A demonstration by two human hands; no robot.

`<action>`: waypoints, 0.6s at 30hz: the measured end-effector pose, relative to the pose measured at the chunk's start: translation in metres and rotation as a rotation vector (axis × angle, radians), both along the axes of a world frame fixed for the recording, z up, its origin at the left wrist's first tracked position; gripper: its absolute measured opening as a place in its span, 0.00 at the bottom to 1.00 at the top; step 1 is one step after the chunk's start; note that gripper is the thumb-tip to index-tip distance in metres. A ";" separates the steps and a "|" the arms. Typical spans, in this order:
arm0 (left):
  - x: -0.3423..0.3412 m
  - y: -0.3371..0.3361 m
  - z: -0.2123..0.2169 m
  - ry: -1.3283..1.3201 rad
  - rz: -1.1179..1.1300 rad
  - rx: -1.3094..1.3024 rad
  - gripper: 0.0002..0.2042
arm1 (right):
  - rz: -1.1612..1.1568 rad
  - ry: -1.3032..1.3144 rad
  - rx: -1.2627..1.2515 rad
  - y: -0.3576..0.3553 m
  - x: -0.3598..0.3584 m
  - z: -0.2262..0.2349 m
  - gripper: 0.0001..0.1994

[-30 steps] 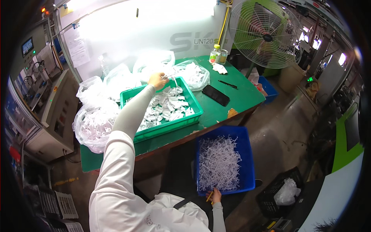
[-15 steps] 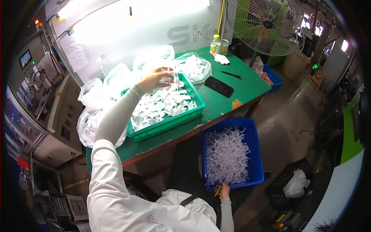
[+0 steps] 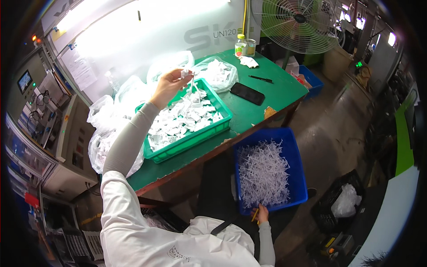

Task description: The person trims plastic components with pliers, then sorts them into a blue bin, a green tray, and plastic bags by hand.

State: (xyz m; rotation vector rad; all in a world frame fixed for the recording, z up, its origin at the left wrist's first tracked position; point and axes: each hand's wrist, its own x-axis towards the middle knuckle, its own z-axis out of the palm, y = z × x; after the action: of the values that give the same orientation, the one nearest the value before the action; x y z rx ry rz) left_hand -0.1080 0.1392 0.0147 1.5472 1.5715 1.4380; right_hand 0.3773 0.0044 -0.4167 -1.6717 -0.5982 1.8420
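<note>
My left hand (image 3: 168, 87) is raised over the far part of a green tray (image 3: 189, 139), its fingers pinched on a small white plastic part (image 3: 192, 80). Loose white plastic pieces (image 3: 187, 115) fill the tray below it. My right hand (image 3: 262, 214) is down at the near rim of a blue bin (image 3: 299, 178). Its fingers are closed around a slim yellow tool (image 3: 255, 215) whose kind I cannot make out. Many thin white plastic sticks (image 3: 263, 173) lie heaped inside the bin.
Clear bags of white parts (image 3: 216, 73) stand behind and left of the tray. On the green table (image 3: 249, 113) lie a black phone (image 3: 247, 93) and a pen (image 3: 260, 79), with a bottle (image 3: 240, 46) farther back. A large fan (image 3: 299, 20) stands beyond; a black crate (image 3: 327, 209) is at right.
The whole view has shifted slightly. My left hand's fingers have drawn closer together, and the white part now sits at their tips. My right hand stays by the bin rim with the yellow tool.
</note>
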 end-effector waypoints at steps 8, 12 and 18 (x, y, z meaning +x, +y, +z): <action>0.094 -0.015 0.018 -0.218 -0.266 0.003 0.08 | -0.045 0.004 0.002 -0.006 0.003 -0.003 0.20; 0.164 -0.039 -0.017 0.211 -0.490 0.174 0.07 | -0.011 -0.011 0.045 -0.001 0.007 -0.020 0.18; 0.243 -0.056 -0.177 0.152 -0.840 -0.320 0.08 | 0.066 -0.118 0.020 -0.003 -0.013 0.002 0.20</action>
State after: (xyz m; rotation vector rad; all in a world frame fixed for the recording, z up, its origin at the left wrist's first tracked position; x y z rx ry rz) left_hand 0.1354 0.0831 -0.1620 1.8130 0.9449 0.5876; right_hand 0.3643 0.0017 -0.4142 -1.7759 -0.7266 1.7859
